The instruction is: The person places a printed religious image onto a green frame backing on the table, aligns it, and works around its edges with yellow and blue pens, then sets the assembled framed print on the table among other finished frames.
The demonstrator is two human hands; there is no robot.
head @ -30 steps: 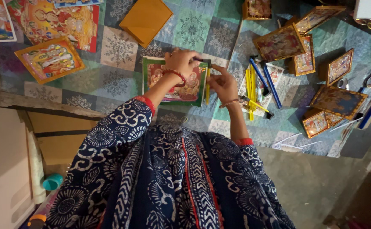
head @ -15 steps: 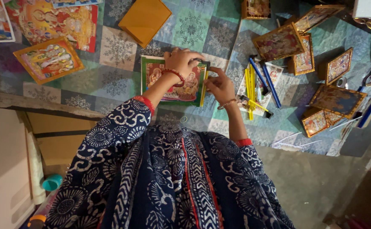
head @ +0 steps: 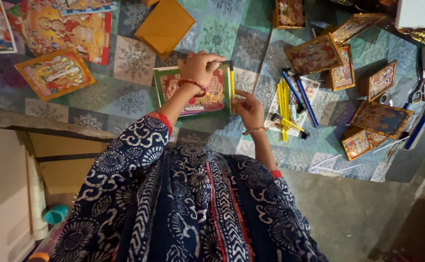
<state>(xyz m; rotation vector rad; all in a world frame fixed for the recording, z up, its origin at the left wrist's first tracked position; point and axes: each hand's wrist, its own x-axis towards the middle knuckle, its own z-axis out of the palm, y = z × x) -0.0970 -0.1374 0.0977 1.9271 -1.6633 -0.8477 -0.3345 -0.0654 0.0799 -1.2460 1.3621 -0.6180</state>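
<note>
While the left hand (head: pixel 199 67) presses flat-curled on the green-bordered picture (head: pixel 193 90), the right hand (head: pixel 249 109) pinches its right edge. Yellow strip (head: pixel 231 80) lies along that edge; blue pens (head: pixel 300 97) lie right of the picture.

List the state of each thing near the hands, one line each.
Green-bordered picture: flat on quilt, pressed down by left hand.
Yellow strip: along picture's right edge, pinched by right hand.
Scissors: lying untouched.
Yellow sticks: loose pile, untouched.
Quilt: spread flat.

My left hand (head: pixel 198 65) presses the picture (head: pixel 193 92) flat. My right hand (head: pixel 249 109) pinches the yellow strip (head: pixel 231 82) along its edge.
</note>
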